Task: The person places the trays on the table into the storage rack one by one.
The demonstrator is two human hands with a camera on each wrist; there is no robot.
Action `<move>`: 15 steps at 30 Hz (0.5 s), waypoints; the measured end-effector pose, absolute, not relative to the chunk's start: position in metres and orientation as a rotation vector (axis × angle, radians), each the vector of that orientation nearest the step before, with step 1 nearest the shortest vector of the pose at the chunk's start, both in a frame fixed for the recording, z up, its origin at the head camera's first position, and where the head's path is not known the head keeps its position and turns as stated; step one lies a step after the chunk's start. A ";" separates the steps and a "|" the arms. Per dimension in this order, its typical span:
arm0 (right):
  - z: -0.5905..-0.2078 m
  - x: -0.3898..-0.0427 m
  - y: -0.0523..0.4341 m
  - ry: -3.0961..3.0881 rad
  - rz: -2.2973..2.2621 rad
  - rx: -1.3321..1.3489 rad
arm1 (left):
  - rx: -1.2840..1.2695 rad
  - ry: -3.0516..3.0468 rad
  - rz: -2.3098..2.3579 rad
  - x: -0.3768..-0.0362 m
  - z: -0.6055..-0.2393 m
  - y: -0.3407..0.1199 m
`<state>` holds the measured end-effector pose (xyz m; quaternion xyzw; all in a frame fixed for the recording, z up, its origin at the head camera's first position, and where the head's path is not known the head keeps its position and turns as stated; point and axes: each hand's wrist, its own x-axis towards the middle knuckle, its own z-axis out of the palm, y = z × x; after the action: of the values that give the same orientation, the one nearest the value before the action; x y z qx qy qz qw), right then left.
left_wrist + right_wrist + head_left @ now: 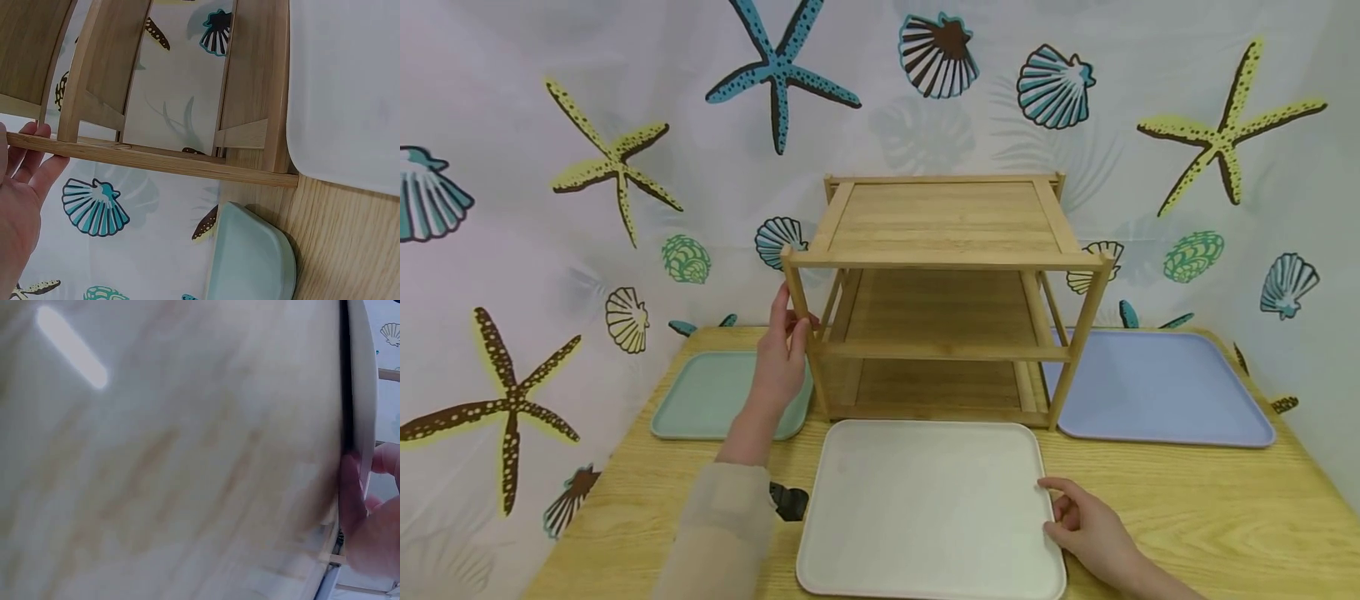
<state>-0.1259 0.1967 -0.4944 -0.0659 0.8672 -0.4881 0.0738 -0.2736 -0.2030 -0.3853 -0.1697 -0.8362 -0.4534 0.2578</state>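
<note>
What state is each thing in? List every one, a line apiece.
wooden shelf rack: upright on the table, all three shelves bare.
white tray: flat on the table in front of the rack.
green tray: flat, left of the rack.
blue tray: flat, right of the rack.
left hand: fingers on the rack's front left post.
right hand: fingers touch the white tray's right edge.

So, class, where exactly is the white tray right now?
In the head view the white tray lies on the wooden table, just in front of the bamboo shelf, with the right hand at its right edge.
</note>
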 end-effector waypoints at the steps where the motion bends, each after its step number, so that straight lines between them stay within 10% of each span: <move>1: -0.495 -0.126 0.197 2.586 -1.495 -0.179 | -0.463 -2.265 -1.227 -0.274 -0.386 -0.203; 15: -0.492 -0.120 0.211 1.780 -2.084 -0.389 | -0.443 -2.278 -1.261 -0.274 -0.385 -0.203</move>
<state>-0.1196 0.2109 -0.4918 -0.1382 0.6317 -0.7399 0.1855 -0.2739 -0.2031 -0.3849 -0.1627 -0.8356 -0.4627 0.2474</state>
